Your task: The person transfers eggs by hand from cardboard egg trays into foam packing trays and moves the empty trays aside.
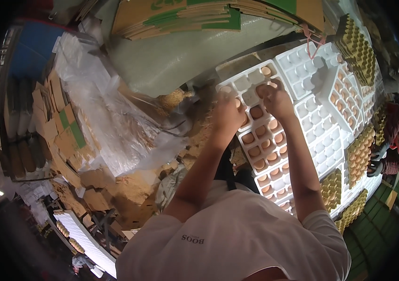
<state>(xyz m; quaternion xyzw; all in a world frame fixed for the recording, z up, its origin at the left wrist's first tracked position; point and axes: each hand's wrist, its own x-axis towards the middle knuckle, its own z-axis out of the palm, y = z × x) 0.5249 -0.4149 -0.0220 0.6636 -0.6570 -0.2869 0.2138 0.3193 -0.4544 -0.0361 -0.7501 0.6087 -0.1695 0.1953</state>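
Observation:
Both my hands are over the far end of a white foam egg tray (275,114) with square cells, which holds brown eggs. Curled and slightly blurred, my left hand (231,111) is at the tray's left edge. A pale brown egg (238,103) shows against its fingers; whether they grip it cannot be made out. My right hand (277,100) has its fingers closed against a darker brown egg (262,90) in the upper part of the tray. Between the hands, another brown egg (256,112) rests in its cell. Several cells near my fingertips hold no egg.
More white foam trays (317,119) adjoin on the right, one egg-filled tray (347,96) tilted on top. Yellowish pulp trays (355,49) are stacked beyond. A co-worker's gloved hands (377,161) are at the far right. Plastic film (115,130) and cardboard (66,123) lie left.

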